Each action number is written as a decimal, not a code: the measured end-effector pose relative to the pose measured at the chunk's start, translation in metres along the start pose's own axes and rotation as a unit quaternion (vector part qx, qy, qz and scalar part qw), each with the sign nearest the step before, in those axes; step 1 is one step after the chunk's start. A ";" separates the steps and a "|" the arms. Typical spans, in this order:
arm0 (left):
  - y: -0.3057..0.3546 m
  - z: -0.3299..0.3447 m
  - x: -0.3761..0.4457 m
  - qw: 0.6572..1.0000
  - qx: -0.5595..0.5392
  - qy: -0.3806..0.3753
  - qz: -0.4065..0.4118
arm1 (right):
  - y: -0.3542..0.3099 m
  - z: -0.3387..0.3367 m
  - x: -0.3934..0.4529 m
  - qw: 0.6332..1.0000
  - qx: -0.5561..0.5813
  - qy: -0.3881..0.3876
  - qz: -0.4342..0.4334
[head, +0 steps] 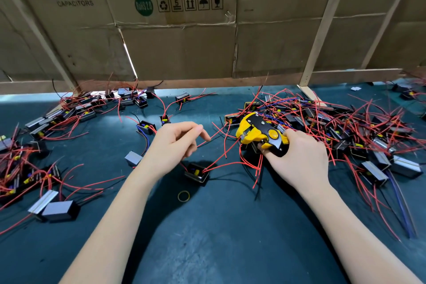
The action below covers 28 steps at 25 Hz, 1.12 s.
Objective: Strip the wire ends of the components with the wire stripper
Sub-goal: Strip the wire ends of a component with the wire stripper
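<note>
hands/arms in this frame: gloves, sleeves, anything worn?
Nothing worn that shows. The left hand and right hand are bare, with no gloves, rings or tape visible. Both forearms are bare from the wrists to the bottom edge of the frame: no sleeves, watch or wrist strap in view. Fingernails look short and unpainted.

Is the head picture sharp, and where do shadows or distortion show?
Head view: the centre is sharp, the stripper in the right hand is clear; straight wooden battens lean outward from wide-angle distortion; soft shadows lie under both arms on the mat.
</note>
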<state>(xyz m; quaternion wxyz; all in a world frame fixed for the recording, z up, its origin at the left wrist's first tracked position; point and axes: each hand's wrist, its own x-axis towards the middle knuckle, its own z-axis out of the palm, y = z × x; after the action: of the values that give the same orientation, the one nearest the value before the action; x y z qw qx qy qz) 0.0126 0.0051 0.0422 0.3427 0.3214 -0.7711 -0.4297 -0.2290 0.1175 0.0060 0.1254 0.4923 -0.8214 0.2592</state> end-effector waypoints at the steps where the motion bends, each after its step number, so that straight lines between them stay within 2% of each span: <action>1: 0.001 -0.006 -0.001 1.000 -0.005 0.003 -0.002 | 0.000 -0.001 0.000 1.000 0.001 0.000 -0.001; 5: 0.007 0.000 -0.005 0.998 -0.041 -0.041 0.028 | 0.002 -0.001 0.000 1.000 0.004 -0.002 0.007; 9: 0.007 0.025 -0.009 0.992 0.023 -0.113 0.043 | 0.003 -0.001 0.001 1.000 0.003 -0.004 0.015; 16: 0.004 0.043 -0.009 0.998 0.008 -0.055 -0.006 | 0.004 0.000 0.001 0.996 -0.075 0.042 -0.009; 22: 0.002 0.050 -0.008 0.998 0.056 -0.013 -0.007 | 0.000 0.001 0.000 0.996 -0.055 0.066 -0.031; 28: 0.000 0.052 -0.008 0.996 0.082 -0.023 -0.016 | -0.003 -0.008 0.000 0.994 -0.049 0.077 -0.060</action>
<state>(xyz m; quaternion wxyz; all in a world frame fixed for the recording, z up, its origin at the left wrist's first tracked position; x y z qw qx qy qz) -0.0251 0.0347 0.0192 0.2901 0.3513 -0.8062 -0.3775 -0.2266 0.1206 0.0137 0.2273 0.5130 -0.7898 0.2476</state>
